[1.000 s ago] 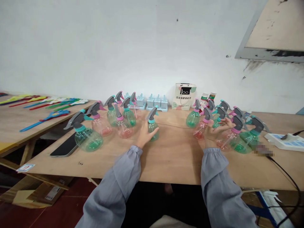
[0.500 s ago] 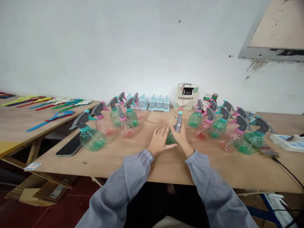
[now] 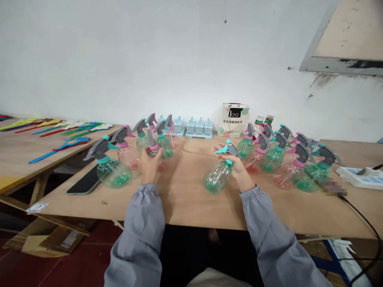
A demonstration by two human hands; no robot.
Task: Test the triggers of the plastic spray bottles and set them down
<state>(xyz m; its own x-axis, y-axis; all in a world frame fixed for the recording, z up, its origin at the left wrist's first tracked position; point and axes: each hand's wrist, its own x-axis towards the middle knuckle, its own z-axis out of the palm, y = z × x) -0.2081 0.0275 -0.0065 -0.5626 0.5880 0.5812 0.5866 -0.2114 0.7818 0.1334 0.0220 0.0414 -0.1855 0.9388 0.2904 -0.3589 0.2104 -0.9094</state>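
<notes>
My right hand (image 3: 241,169) has its fingers round the neck of a green spray bottle (image 3: 218,178). That bottle leans, its grey head with turquoise trigger tipped to the right and its rounded base low over the table. On the left, my left hand (image 3: 150,166) is closed round the upper part of a pink spray bottle (image 3: 163,165), thumb at one side and fingers at the other; the hand hides most of the body. Behind it stand more green and pink bottles, among them a green spray bottle (image 3: 165,146). A larger-looking green spray bottle (image 3: 113,174) is nearer the left edge.
Several spray bottles (image 3: 273,159) stand in a group at the right. Along the wall are pale blue popsicle moulds (image 3: 199,129) and a paper bag (image 3: 233,121). A phone (image 3: 85,182) lies at the left; coloured hand-shaped sticks (image 3: 60,149) cover the side table. A cable (image 3: 359,215) hangs right.
My left hand has left the green spray bottle and moved left onto a pink one. My right hand has shifted right with the green bottle, now tilted and turned with its trigger facing left.
</notes>
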